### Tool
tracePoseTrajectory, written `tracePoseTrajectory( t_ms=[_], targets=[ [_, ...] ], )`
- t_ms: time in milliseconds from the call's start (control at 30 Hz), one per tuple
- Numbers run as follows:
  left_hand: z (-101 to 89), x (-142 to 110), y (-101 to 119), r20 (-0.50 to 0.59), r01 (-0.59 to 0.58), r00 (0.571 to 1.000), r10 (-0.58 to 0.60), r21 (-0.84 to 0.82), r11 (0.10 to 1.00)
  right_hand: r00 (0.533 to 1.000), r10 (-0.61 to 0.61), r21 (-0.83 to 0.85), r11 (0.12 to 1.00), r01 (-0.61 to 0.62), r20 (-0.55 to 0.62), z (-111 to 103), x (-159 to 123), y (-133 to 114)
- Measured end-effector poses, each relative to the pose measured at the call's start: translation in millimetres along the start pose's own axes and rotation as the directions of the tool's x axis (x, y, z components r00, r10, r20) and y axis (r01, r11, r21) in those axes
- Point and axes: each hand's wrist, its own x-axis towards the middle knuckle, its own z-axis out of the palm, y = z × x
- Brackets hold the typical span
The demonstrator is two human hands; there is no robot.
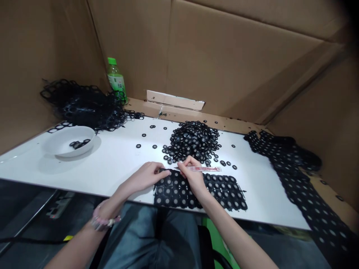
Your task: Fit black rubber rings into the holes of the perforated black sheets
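Note:
A black rubber sheet of round pieces with pale centres lies at the table's front edge. My left hand is at its upper left corner, fingers curled and thumb pressed on the edge. In my right hand, a slim pen-shaped tool with a clear and red handle is pinched. Its thin pointed tip reaches left, close to the sheet's top edge near my left thumb. My right hand and forearm cover the middle of the sheet. Just beyond rises a heap of loose black round pieces.
A white bowl with several black pieces stands at left. Behind it are tangled black ring-holed scraps and a green-capped bottle. More black sheets hang over the right edge. Cardboard walls enclose the table.

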Motion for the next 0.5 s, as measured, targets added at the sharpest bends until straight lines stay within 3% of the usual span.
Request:
tracePoseTrajectory(
  t_ms=[100, 233, 367, 500],
  targets=[
    [-1.3, -9.6, -3.5, 0.040, 0.018, 0.999, -0.020, 0.056, 0.998, 0.999, -0.034, -0.050, 0.998, 0.034, 0.008, 2.7, -1.2, -5.7],
    [2.2, -14.8, -5.8, 0.001, 0.010, 1.000, -0.010, 0.036, 0.999, 1.000, -0.020, -0.070, 0.997, 0.018, -0.018, 15.1, -7.9, -12.6],
    [5.5, -15.5, -8.1, -0.015, 0.015, 1.000, -0.015, -0.003, 1.000, 0.998, 0.062, -0.053, 0.997, -0.062, -0.007, 24.9, -14.2, -4.6],
    [6.0, -17.3, -11.8, -0.020, 0.002, 1.000, -0.002, -0.012, 1.000, 1.000, 0.003, -0.126, 0.992, -0.004, -0.011, 23.8, -14.8, 5.3]
  ],
)
